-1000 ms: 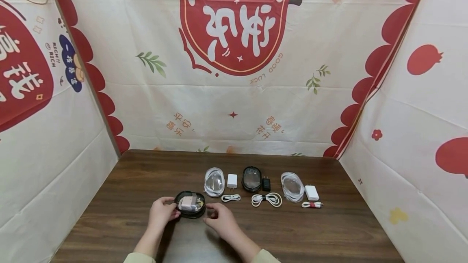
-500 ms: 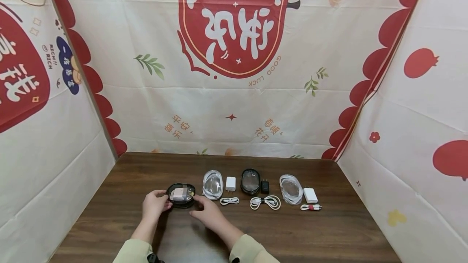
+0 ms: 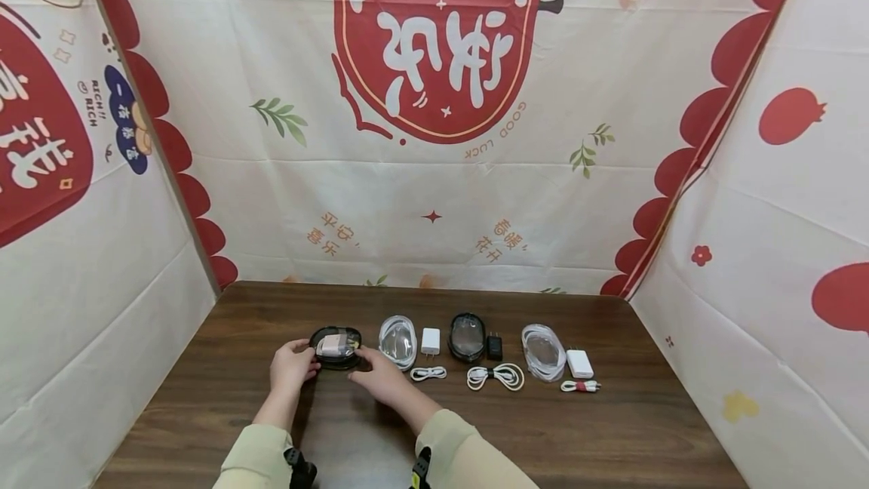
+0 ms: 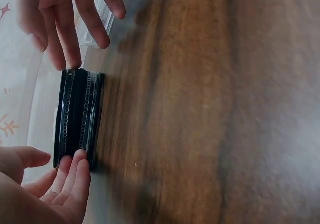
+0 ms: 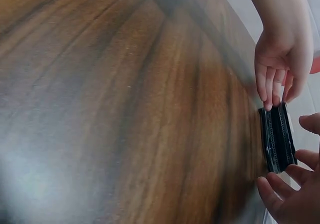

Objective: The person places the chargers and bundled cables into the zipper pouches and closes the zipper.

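Observation:
A clear oval zip case (image 3: pixel 326 362) with black trim lies on the wooden table at the left of the row. Through its lid shows a pale pinkish block with something yellowish beside it. At its left end, my left hand (image 3: pixel 290 367) touches the zipped side with nearly straight fingers (image 4: pixel 75 181). My right hand (image 3: pixel 385 377) has its fingertips at the right end, fingers (image 4: pixel 67 37) extended and spread. The black zipper runs along the case's side between both hands in the left wrist view. The right wrist view shows the same case (image 5: pixel 277 139) between them.
Along the row stand a white-trimmed clear case (image 3: pixel 397 342), white charger (image 3: pixel 431 341), small white cable (image 3: pixel 428 373), black-trimmed case (image 3: pixel 468 337), black charger (image 3: pixel 494 347), white cable (image 3: pixel 495 376), another white-trimmed case (image 3: pixel 543 352), white charger (image 3: pixel 580 363) and red-tied cable (image 3: pixel 580 385). Fabric walls surround the table.
The black-trimmed case has moved left and toward the back of the table, level with the other cases. Both hands have moved along with it, staying at its two ends.

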`<action>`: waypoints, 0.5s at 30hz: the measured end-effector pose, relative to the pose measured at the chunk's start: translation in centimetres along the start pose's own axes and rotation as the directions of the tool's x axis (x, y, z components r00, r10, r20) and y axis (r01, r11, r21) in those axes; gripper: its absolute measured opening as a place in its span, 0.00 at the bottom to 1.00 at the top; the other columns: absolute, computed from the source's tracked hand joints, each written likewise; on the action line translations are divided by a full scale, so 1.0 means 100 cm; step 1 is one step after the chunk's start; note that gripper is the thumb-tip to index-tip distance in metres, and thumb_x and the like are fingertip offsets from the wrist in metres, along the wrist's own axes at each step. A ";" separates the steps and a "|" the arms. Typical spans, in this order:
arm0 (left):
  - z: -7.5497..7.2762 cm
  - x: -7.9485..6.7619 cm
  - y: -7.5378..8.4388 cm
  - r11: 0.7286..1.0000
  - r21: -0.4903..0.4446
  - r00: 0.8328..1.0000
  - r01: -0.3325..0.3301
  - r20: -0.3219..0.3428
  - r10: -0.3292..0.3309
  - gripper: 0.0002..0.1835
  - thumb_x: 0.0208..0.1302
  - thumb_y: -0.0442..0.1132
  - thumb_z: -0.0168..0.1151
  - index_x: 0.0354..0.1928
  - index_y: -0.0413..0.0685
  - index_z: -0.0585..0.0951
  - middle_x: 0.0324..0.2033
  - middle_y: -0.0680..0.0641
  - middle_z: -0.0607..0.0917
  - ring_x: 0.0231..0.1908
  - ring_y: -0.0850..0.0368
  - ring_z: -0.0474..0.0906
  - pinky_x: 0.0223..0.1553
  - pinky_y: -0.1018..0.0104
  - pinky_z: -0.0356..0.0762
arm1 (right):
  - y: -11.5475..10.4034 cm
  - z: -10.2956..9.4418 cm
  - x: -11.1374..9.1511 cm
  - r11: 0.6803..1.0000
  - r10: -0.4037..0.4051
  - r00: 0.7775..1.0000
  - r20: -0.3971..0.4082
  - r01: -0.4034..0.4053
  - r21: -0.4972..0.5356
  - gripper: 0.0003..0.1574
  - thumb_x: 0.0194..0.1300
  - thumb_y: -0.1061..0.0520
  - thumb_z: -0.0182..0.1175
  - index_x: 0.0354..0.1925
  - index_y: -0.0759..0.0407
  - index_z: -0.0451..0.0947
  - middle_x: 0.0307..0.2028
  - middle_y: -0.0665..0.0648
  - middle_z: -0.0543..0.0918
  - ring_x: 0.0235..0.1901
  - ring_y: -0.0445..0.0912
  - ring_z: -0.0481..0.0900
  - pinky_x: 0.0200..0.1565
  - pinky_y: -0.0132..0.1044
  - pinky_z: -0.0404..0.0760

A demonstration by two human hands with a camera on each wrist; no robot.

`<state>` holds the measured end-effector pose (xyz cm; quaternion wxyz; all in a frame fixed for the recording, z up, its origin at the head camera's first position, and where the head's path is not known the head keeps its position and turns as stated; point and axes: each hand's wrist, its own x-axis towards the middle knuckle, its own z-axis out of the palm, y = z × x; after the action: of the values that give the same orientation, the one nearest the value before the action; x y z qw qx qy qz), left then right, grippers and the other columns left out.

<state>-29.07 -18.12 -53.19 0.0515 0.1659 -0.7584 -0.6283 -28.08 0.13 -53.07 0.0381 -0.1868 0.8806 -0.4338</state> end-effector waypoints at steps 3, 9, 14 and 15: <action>0.002 0.002 0.002 1.000 0.021 1.000 -0.007 -0.011 0.007 0.21 0.56 0.33 0.49 0.53 0.30 0.70 0.27 0.35 0.82 0.25 0.49 0.81 0.27 0.61 0.80 | 0.000 -0.002 0.006 1.000 0.014 1.000 0.006 -0.013 -0.009 0.31 0.56 0.53 0.59 0.56 0.64 0.69 0.58 0.61 0.69 0.56 0.53 0.67 0.55 0.45 0.66; 0.004 0.001 0.002 0.996 0.082 0.999 -0.019 -0.031 0.022 0.21 0.58 0.36 0.49 0.53 0.32 0.70 0.32 0.35 0.81 0.26 0.51 0.81 0.26 0.62 0.79 | 0.003 -0.005 0.008 1.000 0.017 1.000 0.016 -0.017 -0.002 0.30 0.56 0.53 0.58 0.56 0.64 0.69 0.56 0.61 0.70 0.54 0.53 0.69 0.54 0.44 0.67; 0.003 -0.005 0.005 0.979 0.198 0.995 -0.053 -0.072 0.068 0.19 0.58 0.37 0.49 0.50 0.37 0.73 0.33 0.37 0.81 0.26 0.50 0.80 0.22 0.66 0.75 | 0.002 -0.011 0.004 0.999 0.038 0.999 0.017 -0.038 0.012 0.30 0.57 0.51 0.58 0.56 0.63 0.69 0.52 0.59 0.74 0.49 0.52 0.72 0.49 0.43 0.71; 0.003 -0.006 0.007 0.974 0.217 0.994 -0.061 -0.080 0.080 0.18 0.58 0.38 0.49 0.49 0.37 0.74 0.33 0.38 0.81 0.26 0.50 0.80 0.22 0.67 0.73 | 0.002 -0.013 0.003 0.999 0.041 0.999 0.016 -0.041 0.013 0.30 0.57 0.51 0.58 0.56 0.62 0.69 0.52 0.59 0.74 0.48 0.52 0.73 0.49 0.43 0.71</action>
<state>-28.69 -17.52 -52.53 0.0890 0.1710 -0.8241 -0.5326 -28.73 1.08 -52.39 0.0551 -0.1716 0.8811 -0.4372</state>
